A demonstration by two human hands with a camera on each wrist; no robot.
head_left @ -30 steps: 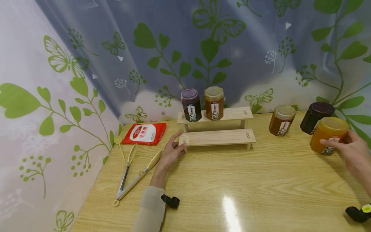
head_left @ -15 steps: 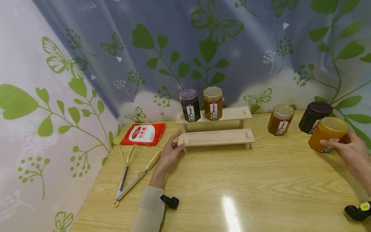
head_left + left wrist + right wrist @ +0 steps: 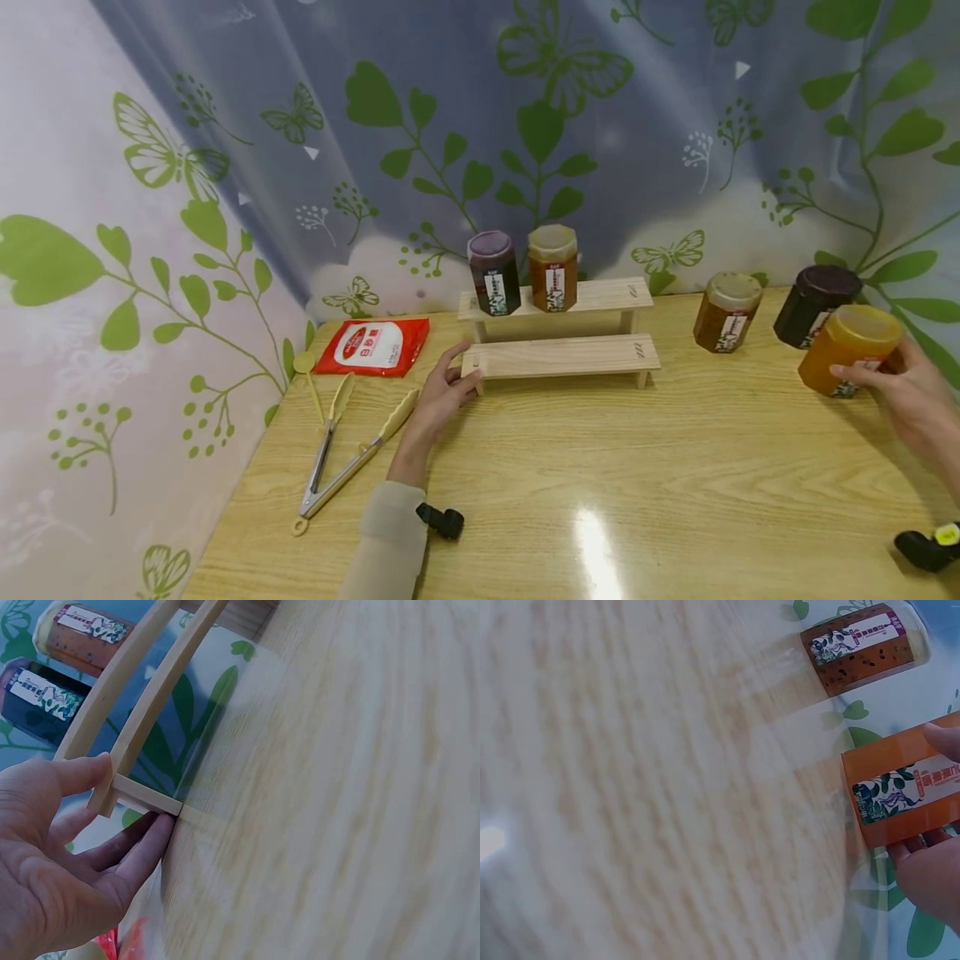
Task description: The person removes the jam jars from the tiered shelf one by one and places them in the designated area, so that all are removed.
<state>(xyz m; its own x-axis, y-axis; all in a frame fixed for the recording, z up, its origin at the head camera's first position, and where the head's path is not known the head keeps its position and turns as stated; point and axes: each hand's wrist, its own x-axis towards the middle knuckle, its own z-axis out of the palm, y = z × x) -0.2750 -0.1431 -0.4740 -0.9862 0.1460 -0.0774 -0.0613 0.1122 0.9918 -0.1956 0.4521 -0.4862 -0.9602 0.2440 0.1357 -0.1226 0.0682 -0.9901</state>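
My right hand (image 3: 918, 387) grips an orange jar (image 3: 847, 346) of jam at the right, its thumb across the label side. In the right wrist view the orange jar (image 3: 900, 787) shows a patterned label, with fingers curled beneath it. My left hand (image 3: 442, 392) holds the left end of a two-step wooden rack (image 3: 562, 357). Seen from the left wrist, the thumb lies at the board's end and the fingertips touch the leg (image 3: 146, 796). On the rack's upper step stand a dark purple jar (image 3: 495, 279) and an amber jar (image 3: 553, 271), side by side.
A brown jar (image 3: 727, 312) and a dark jar (image 3: 813, 308) stand right of the rack, the dark one just behind the orange jar. At the left lie a red-and-white bag (image 3: 372, 347), a yellow spoon (image 3: 306, 363) and spread tongs (image 3: 345, 479). A curtain (image 3: 450, 125) hangs behind.
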